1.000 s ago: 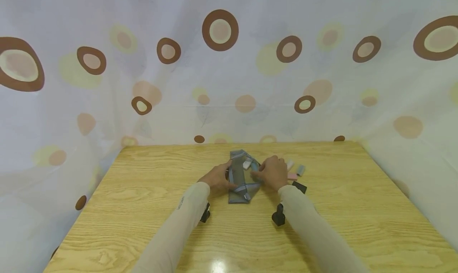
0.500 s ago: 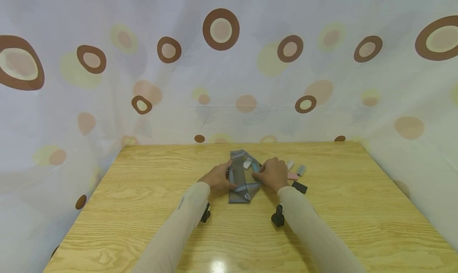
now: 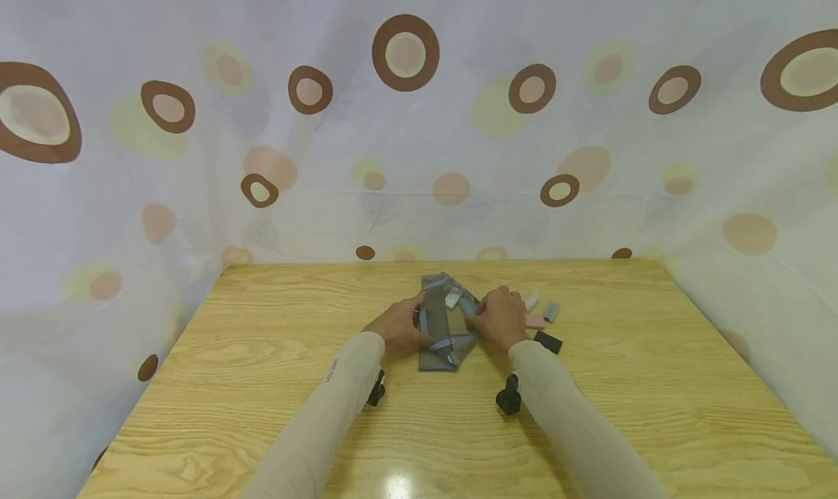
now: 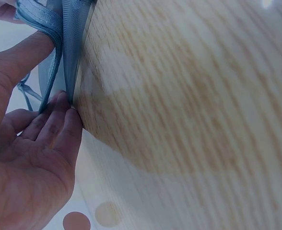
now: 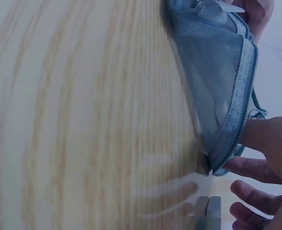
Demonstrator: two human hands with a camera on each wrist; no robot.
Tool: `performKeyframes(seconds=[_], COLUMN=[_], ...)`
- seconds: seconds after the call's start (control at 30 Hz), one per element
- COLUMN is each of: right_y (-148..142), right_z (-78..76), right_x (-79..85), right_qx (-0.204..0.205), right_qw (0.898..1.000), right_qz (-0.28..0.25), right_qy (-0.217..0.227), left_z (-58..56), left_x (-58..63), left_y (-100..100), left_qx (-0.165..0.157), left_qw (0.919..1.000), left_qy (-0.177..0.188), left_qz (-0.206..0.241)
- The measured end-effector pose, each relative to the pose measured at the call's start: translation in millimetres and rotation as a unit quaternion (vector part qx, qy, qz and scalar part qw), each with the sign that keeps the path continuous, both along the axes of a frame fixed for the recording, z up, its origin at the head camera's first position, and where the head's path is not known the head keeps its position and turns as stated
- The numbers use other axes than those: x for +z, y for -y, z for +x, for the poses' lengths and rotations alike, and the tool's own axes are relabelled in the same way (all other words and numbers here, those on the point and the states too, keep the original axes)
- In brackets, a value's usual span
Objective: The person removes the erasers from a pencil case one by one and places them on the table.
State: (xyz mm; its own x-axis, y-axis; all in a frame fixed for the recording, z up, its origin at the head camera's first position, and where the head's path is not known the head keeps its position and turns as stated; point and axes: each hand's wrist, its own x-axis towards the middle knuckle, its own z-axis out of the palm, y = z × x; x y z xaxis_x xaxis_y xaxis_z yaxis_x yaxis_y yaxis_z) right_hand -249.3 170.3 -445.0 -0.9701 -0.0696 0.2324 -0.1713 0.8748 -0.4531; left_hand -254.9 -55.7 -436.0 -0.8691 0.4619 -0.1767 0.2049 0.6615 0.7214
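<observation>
A grey-blue mesh zip pouch (image 3: 437, 317) lies on the table, its zipped mouth spread. My left hand (image 3: 399, 324) grips its left side; in the left wrist view the thumb (image 4: 28, 55) hooks over the rim and the fingers press the outside. My right hand (image 3: 503, 317) is at the pouch's right side. Its thumb and index finger pinch a small teal piece (image 3: 467, 305) at the mouth, mostly hidden behind the zip edge (image 5: 239, 91) in the right wrist view. A small white block (image 3: 453, 298) shows in the pouch.
Right of the pouch lie a pink block (image 3: 535, 322), a black block (image 3: 548, 341), a grey-blue block (image 3: 552, 311) and a white block (image 3: 531, 302). The wooden table (image 3: 262, 397) ends at a patterned curtain (image 3: 419, 222) behind.
The fingertips of my right hand have shifted slightly to the right at the pouch's mouth, and more of the teal piece shows. My left hand and the pouch have barely moved.
</observation>
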Motion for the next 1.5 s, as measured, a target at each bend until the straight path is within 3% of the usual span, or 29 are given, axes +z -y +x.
performKeyframes(seconds=[0.43, 1.03, 1.5], right_y=[-13, -44, -59], right_z=[8.6, 26.5, 47.3], right_x=[19.2, 47.3, 47.4], right_qx=[0.031, 0.045, 0.047], right_qw=[0.999, 0.998, 0.999], right_qz=[-0.008, -0.008, 0.022], right_qy=[-0.002, -0.048, -0.002], left_z=[-0.6, -2.2, 0.7], left_x=[-2.9, -2.9, 0.9], left_y=[0, 0, -1], left_qx=[0.006, 0.004, 0.004], left_qw=[1.0, 0.9999, 0.9999], left_qy=[0.007, 0.005, 0.01], left_qz=[0.0, -0.01, 0.0])
